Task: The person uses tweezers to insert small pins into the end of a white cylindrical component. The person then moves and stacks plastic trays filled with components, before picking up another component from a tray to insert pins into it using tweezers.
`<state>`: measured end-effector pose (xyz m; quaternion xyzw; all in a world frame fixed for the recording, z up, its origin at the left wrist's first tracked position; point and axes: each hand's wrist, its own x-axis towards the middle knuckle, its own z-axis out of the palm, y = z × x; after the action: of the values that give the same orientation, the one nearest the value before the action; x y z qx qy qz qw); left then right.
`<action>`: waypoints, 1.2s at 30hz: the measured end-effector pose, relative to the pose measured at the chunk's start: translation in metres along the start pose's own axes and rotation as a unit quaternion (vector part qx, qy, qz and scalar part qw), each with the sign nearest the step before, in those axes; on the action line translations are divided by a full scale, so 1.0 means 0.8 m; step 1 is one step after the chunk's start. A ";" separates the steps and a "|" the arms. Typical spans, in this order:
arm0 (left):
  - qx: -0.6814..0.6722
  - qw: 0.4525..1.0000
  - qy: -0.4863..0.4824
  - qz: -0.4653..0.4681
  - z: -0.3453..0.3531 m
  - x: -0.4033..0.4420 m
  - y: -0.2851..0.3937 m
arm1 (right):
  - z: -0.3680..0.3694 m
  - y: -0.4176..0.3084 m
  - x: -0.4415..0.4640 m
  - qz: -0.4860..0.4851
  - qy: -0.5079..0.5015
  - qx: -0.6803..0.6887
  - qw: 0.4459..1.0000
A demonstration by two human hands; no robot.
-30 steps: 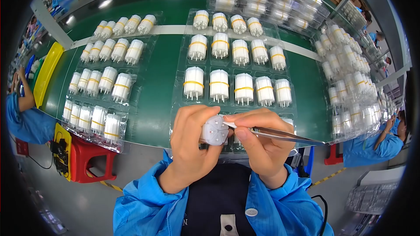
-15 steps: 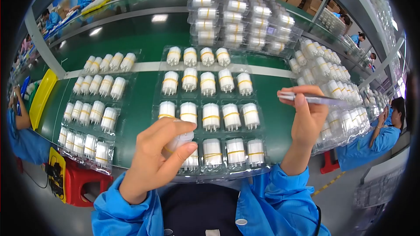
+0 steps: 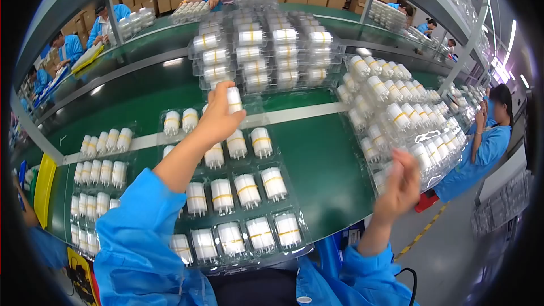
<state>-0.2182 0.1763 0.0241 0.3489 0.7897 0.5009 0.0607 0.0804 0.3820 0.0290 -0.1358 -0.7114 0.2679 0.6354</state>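
Observation:
My left hand (image 3: 218, 116) is closed on a white cylinder (image 3: 234, 100) with a yellow band, above the far row of the clear tray (image 3: 303, 215) in front of me. That tray holds rows of similar banded white cylinders with short pins at their lower ends. My right hand (image 3: 398, 187) is raised beside the stacked trays on the right. Its fingers are bent and pressed together, slightly blurred, and what they hold cannot be made out.
Filled clear trays are stacked at the back (image 3: 255, 51) and on the right (image 3: 408, 113). Another tray of cylinders (image 3: 105, 173) lies at left, near a yellow bin (image 3: 44, 192). A co-worker (image 3: 492, 136) is at the right; others are behind the far bench.
My left hand has moved away from me with the white cylinder, toward the tray's far row. My right hand has lowered, and the tweezers seen in it earlier can no longer be made out.

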 end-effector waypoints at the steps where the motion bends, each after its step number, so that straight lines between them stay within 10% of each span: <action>1: 0.055 0.998 0.040 0.012 0.015 0.016 0.002 | -0.021 0.000 -0.007 -0.049 0.073 -0.006 0.996; 4: 0.141 0.989 0.051 -0.016 0.045 0.047 -0.002 | -0.095 0.050 -0.038 0.000 0.248 -0.136 0.959; 6: 0.285 0.956 0.023 -0.061 0.059 0.054 -0.003 | -0.131 0.100 -0.062 0.315 0.290 0.014 0.903; 15: 0.442 0.891 0.101 0.013 0.079 0.048 -0.022 | -0.154 0.144 -0.098 0.543 0.224 0.223 0.778; 17: 0.408 0.890 0.134 0.152 0.081 0.038 0.000 | -0.146 0.136 -0.101 0.556 0.216 0.249 0.763; 26: 0.384 0.889 0.069 0.239 0.089 0.020 0.038 | -0.179 0.132 -0.109 0.475 0.239 0.283 0.798; 36: 0.398 0.911 -0.022 0.101 0.090 0.017 -0.006 | -0.259 0.155 -0.129 0.468 0.146 0.344 0.801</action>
<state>-0.1985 0.2376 -0.0119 0.4329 0.8828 0.1404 -0.1165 0.2801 0.4720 -0.1151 -0.2625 -0.3217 0.7365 0.5340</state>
